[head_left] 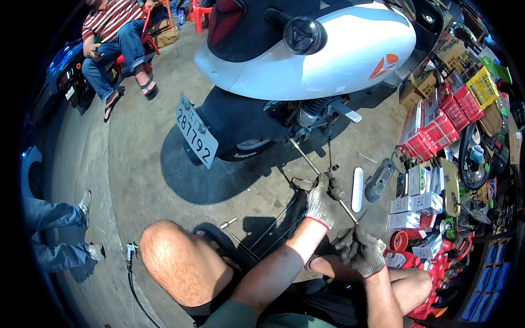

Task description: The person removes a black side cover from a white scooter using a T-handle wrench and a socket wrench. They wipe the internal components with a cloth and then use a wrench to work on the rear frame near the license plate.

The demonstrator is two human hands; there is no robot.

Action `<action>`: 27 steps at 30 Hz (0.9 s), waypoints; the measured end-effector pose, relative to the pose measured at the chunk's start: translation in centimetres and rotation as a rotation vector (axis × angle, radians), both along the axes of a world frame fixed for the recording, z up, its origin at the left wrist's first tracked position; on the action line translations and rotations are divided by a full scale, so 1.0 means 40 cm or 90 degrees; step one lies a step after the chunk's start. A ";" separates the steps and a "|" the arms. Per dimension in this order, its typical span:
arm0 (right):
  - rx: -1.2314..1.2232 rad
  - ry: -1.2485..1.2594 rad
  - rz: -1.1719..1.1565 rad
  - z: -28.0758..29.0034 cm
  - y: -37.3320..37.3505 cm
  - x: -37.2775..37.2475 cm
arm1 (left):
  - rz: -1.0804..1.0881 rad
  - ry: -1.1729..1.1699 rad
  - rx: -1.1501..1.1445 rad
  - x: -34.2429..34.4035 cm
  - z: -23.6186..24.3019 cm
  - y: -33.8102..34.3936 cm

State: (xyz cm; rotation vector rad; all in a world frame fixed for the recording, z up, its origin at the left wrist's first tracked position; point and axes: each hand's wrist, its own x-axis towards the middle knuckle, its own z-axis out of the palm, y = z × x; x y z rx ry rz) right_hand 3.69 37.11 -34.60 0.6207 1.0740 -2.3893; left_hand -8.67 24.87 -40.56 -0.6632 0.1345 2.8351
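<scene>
Beside the scooter (328, 71), left hand (320, 201) and right hand (361, 252) clasp a slanting rod (348, 211), left foremost.

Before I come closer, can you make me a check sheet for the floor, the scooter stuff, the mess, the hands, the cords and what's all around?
Surface: grey concrete floor, partly in shadow.
Job's things: white-and-black scooter; long metal bar, its upper end at the scooter's underside near the rear wheel.
Clutter: white strip, dark elongated part and small metal piece on the floor; cartons and red bottles at right.
Hands: gloved left hand closed around the bar; gloved right hand at its lower end, grip unclear.
Cables: black hose or cable, lower left.
Surroundings: seated person, upper left; someone's legs, left.
</scene>
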 end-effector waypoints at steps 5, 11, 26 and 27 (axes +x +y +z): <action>-0.086 0.163 -0.114 0.078 0.005 -0.028 | 0.006 0.016 -0.028 -0.002 -0.009 -0.001; 0.536 -0.005 0.122 -0.036 0.026 -0.024 | 0.011 0.044 0.010 -0.007 -0.011 -0.009; 0.257 -0.018 0.013 -0.004 -0.020 -0.028 | 0.017 0.045 -0.020 -0.014 -0.019 -0.009; 0.073 -0.087 -0.056 -0.010 -0.018 -0.026 | 0.016 0.037 -0.020 -0.016 -0.015 -0.005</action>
